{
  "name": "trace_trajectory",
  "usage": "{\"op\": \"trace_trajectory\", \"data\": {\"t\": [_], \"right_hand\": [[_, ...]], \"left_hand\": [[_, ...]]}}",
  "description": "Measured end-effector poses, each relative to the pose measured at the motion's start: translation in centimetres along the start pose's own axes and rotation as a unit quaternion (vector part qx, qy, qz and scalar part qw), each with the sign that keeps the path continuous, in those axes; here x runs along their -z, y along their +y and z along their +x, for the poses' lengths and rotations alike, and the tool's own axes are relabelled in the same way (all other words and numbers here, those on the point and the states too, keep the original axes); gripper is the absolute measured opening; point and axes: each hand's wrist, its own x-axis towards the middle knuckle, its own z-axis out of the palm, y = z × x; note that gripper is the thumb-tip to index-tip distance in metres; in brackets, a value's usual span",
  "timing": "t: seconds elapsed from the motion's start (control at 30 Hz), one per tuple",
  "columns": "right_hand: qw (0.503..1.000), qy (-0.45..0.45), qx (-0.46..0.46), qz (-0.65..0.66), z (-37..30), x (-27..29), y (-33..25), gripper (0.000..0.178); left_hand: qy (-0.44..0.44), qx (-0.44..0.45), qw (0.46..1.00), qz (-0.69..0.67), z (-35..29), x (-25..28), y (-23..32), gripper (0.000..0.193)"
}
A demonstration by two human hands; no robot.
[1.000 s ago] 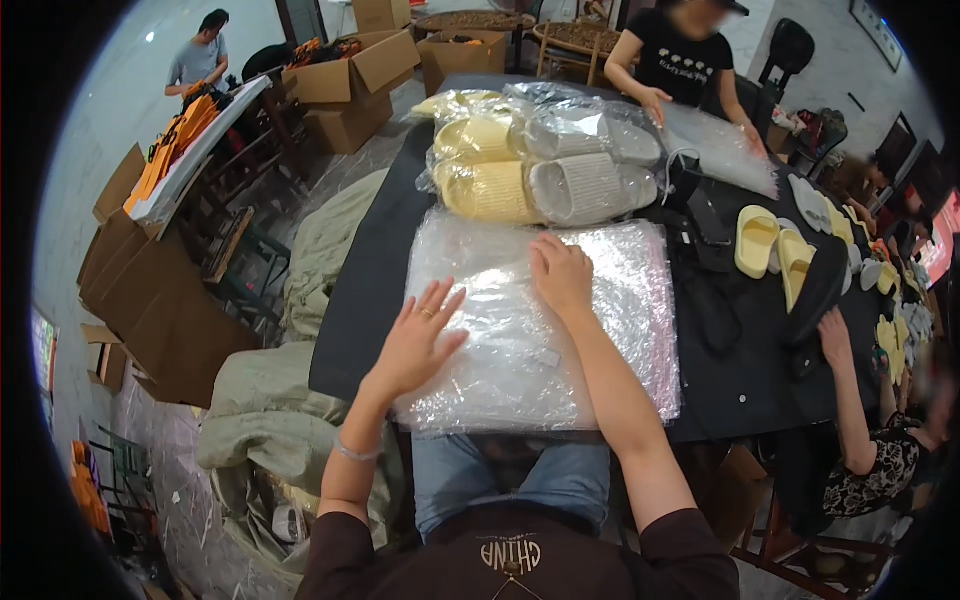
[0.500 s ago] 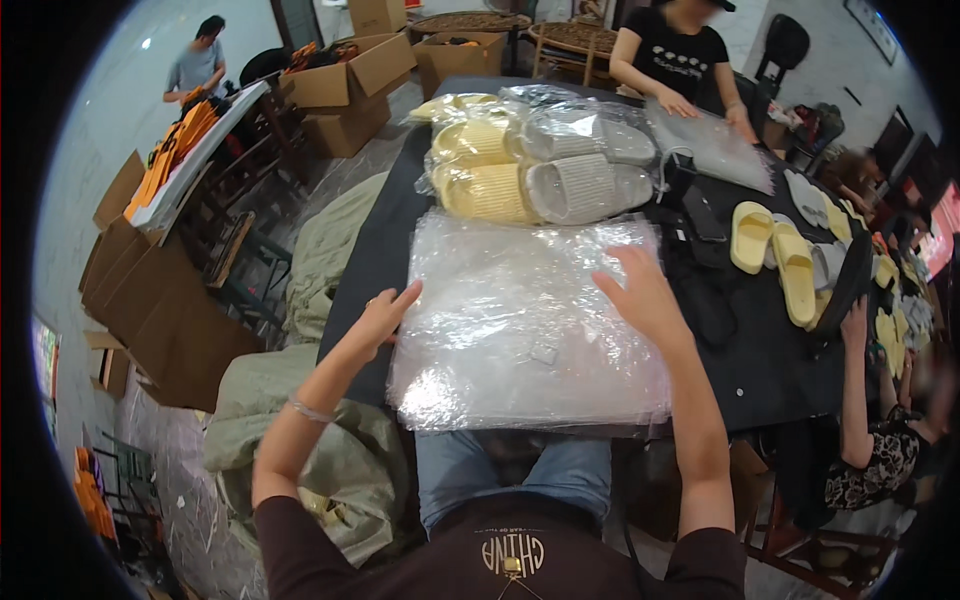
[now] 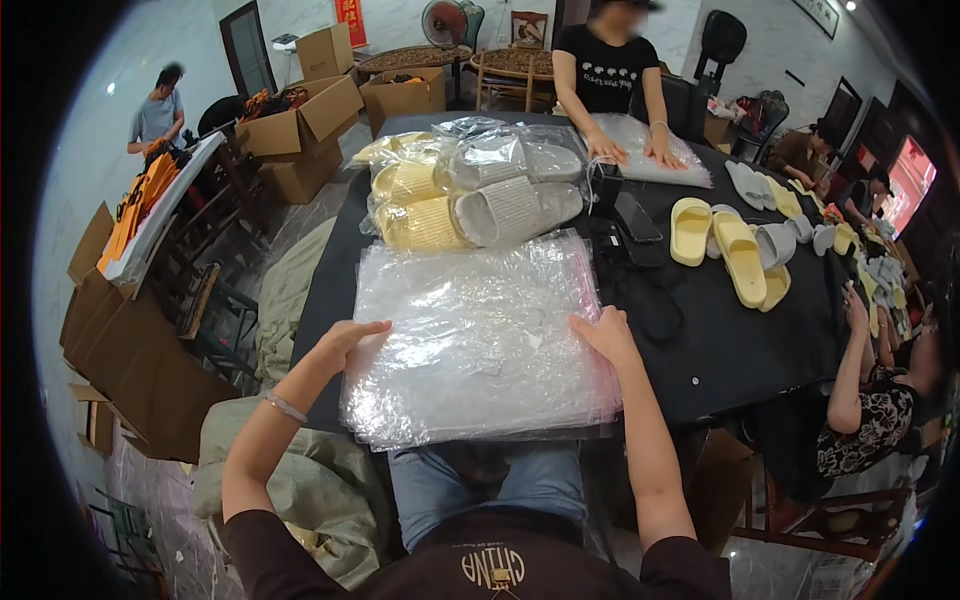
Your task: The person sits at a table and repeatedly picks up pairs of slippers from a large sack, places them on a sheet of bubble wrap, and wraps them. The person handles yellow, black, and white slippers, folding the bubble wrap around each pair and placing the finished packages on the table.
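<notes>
Site reads as a packing workshop: a black-covered worktable (image 3: 740,370) carries a stack of clear plastic bags (image 3: 480,340), clear-wrapped slippers (image 3: 500,210) in yellow and grey, and a spread of loose slippers (image 3: 742,275). Around it are open cardboard boxes (image 3: 300,115), a pale green sack (image 3: 245,440) and a side table (image 3: 172,200) heaped with orange goods (image 3: 145,200). Several stations staffed, including a person in a grey top (image 3: 158,110) and a person in a black T-shirt (image 3: 610,65); setting indoors, marbled wall (image 3: 200,50) behind.
</notes>
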Motion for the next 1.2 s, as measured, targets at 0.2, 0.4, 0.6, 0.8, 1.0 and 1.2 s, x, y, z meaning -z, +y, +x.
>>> {"op": "trace_trajectory", "data": {"t": [0.2, 0.4, 0.6, 0.8, 1.0, 1.2], "right_hand": [[0.997, 0.061, -0.026, -0.041, 0.7, -1.0, 0.0, 0.093], [0.976, -0.184, -0.09, 0.072, 0.9, 2.2, -1.0, 0.085], [0.894, -0.276, 0.044, 0.349, -0.2, 1.6, 1.0, 0.046], [0.728, -0.317, -0.013, 0.608, -1.5, 1.1, 0.7, 0.04], [0.684, -0.205, 0.097, 0.693, -2.5, 2.7, -0.9, 0.054], [0.584, -0.167, 0.252, 0.753, -1.5, 10.1, -3.9, 0.054]], "left_hand": [[-0.055, 0.013, 0.979, -0.196, -2.0, -0.8, 0.8, 0.047], [-0.135, 0.063, 0.963, -0.223, -1.4, 0.9, -0.3, 0.038], [-0.111, -0.035, 0.973, -0.202, -7.1, 0.1, 2.9, 0.038], [-0.04, -0.307, 0.95, 0.032, -15.0, 0.1, 12.2, 0.034], [-0.081, -0.427, 0.888, 0.153, -17.4, -5.6, 24.0, 0.036], [0.031, -0.582, 0.767, 0.266, -18.0, -6.8, 30.7, 0.033]]}}
